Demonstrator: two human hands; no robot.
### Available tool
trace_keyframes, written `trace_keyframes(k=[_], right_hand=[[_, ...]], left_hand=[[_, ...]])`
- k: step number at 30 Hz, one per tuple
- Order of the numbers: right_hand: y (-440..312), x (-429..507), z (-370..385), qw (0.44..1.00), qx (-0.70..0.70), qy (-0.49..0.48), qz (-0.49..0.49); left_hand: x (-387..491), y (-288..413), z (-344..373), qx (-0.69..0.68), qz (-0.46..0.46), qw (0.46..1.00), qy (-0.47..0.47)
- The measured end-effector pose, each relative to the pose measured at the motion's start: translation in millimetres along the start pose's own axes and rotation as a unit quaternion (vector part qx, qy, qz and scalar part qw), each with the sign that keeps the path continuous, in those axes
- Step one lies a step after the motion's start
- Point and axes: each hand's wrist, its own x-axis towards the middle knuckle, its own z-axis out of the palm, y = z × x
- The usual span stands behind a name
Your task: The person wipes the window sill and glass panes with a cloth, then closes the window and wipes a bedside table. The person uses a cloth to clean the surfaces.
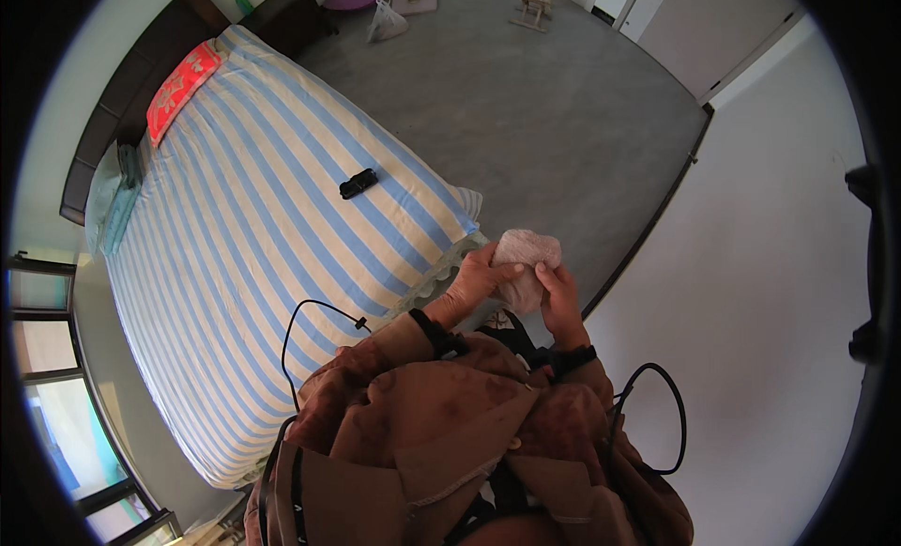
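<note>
Between my two hands is a pale pink cloth (528, 249), bunched or folded into a small bundle in front of my body. My left hand (480, 278) grips its left side, thumb lying across the front. On the other side my right hand (558, 289) pinches the cloth, with the thumb near its middle. The fingers behind the bundle are hidden. Both wrists wear black straps. The cloth is held over the grey floor, just off the corner of a bed (281, 194) with a blue and cream striped sheet.
On the bed lie a black object (358, 184), a red patterned pillow (184, 88) and pale green bedding (116, 197). A white wall (732, 278) rises close on my right. Farther off stand a small wooden stool (531, 7), a white plastic bag (386, 21) and a dark nightstand (285, 18).
</note>
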Motion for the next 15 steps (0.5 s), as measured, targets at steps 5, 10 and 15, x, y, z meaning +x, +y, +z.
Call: trace_keyframes(k=[5, 10, 15], right_hand=[[-22, 39, -45, 0.987, 0.107, -0.056, 0.102], [-31, 100, -71, 0.984, 0.089, -0.054, 0.146], [-64, 179, -95, 0.986, 0.05, -0.07, 0.14]], left_hand=[[41, 7, 34, 0.002, -0.011, 1.0, -0.006], [91, 13, 29, 0.066, 0.0, 0.995, 0.075], [165, 19, 26, 0.061, 0.033, 0.985, 0.161]])
